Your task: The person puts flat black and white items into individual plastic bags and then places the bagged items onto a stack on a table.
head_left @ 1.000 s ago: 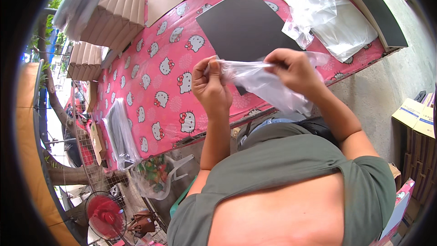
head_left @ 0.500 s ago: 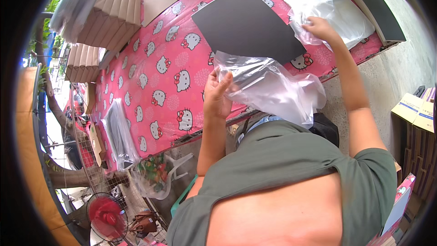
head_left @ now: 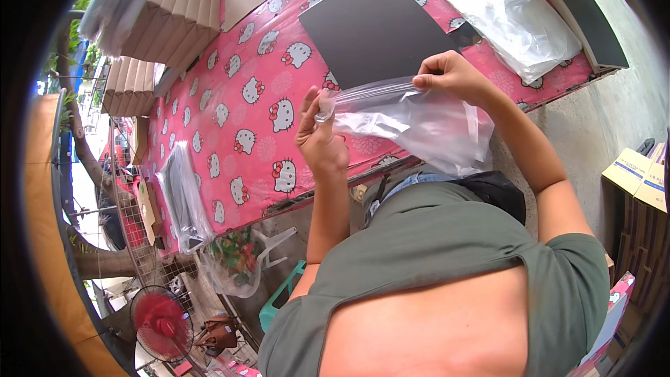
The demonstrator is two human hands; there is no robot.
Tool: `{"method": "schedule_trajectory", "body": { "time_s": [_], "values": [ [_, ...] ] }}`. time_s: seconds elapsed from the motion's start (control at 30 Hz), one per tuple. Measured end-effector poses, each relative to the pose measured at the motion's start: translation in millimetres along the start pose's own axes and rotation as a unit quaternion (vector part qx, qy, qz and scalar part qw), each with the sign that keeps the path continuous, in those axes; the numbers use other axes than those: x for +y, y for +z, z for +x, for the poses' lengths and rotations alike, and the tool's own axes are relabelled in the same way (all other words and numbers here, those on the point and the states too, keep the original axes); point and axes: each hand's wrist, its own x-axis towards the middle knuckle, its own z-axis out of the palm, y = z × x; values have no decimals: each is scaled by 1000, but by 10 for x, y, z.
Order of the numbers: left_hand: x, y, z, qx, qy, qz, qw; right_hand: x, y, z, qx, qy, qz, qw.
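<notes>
A clear plastic bag (head_left: 412, 122) is stretched between my two hands over the table's near edge. My left hand (head_left: 322, 136) pinches its left corner between thumb and fingers. At the upper right edge of the bag, my right hand (head_left: 453, 77) grips with thumb and curled fingers. The loose end of the bag hangs down toward my lap. Just beyond the bag, a flat black board (head_left: 380, 24) lies on the table, its near edge partly hidden by the bag and my right hand.
Clear bags (head_left: 513, 21) are piled at the table's far right, beside a stack topped with a black board (head_left: 583, 10). A pink patterned cover (head_left: 262, 126) spans the table. Wrapped dark pieces (head_left: 185, 195) lie left. Brown folded cartons (head_left: 171, 24) stand at the far left. A red fan (head_left: 162, 322) is below.
My right hand has come from the pile of bags to the bag in my left hand and taken hold of its edge. The bag is now pulled wide.
</notes>
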Motion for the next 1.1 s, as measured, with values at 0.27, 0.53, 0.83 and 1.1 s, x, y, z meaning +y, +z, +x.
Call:
{"method": "schedule_trajectory", "body": {
  "time_s": [0.27, 0.53, 0.83, 1.1],
  "values": [
    [153, 226, -74, 68, -94, -138, 984, -133, 70, -115, 113, -93, -61, 987],
    [55, 179, -59, 106, -84, -97, 986, -187, 59, -145, 133, -130, -84, 979],
    [59, 154, 0, 85, -113, -141, 980, -223, 18, -258, 147, -49, -104, 982],
    [-2, 84, -56, 53, -125, -80, 987, -134, -20, -274, 232, -164, -157, 946]
  ]
}}
